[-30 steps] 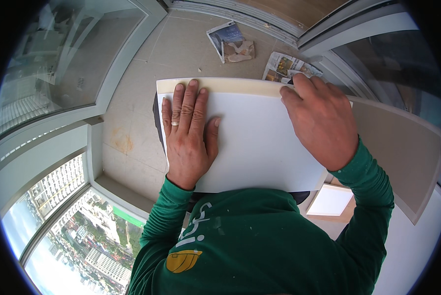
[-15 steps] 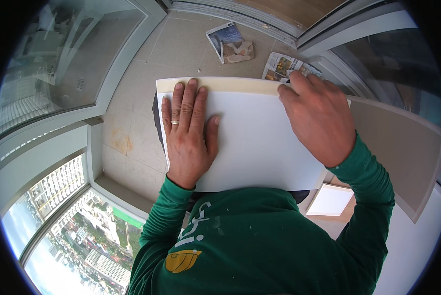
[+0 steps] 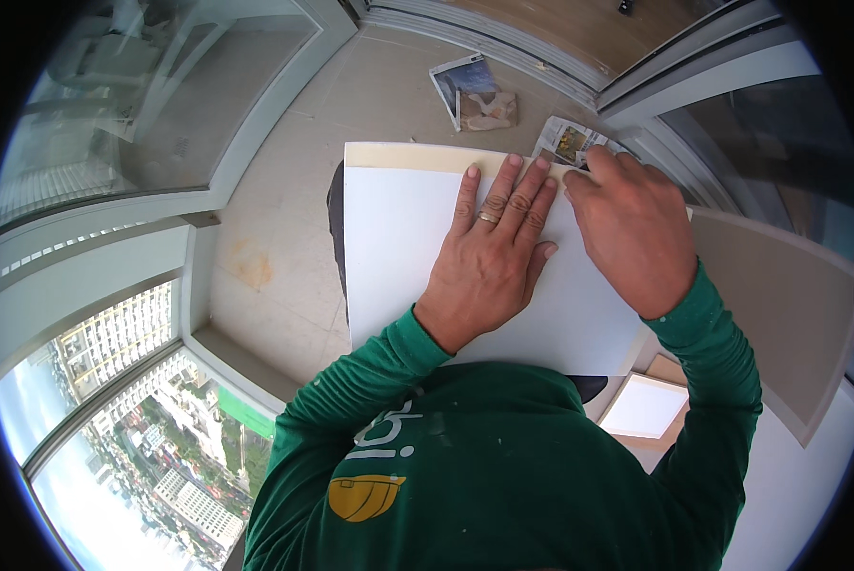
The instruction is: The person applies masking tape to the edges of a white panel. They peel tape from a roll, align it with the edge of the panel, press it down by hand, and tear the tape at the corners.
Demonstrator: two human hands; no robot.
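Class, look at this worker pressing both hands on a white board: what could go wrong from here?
1. Both the left hand and the right hand press near the far edge of the white board; its unweighted left side might lift or shift.
2. Loose printed papers lie on the floor just beyond and could be slipped on.

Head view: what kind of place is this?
Likely a high-rise balcony or glazed room under fit-out. City buildings lie far below the window, the concrete floor is bare and stained, and both hands press a white panel beside loose board pieces.
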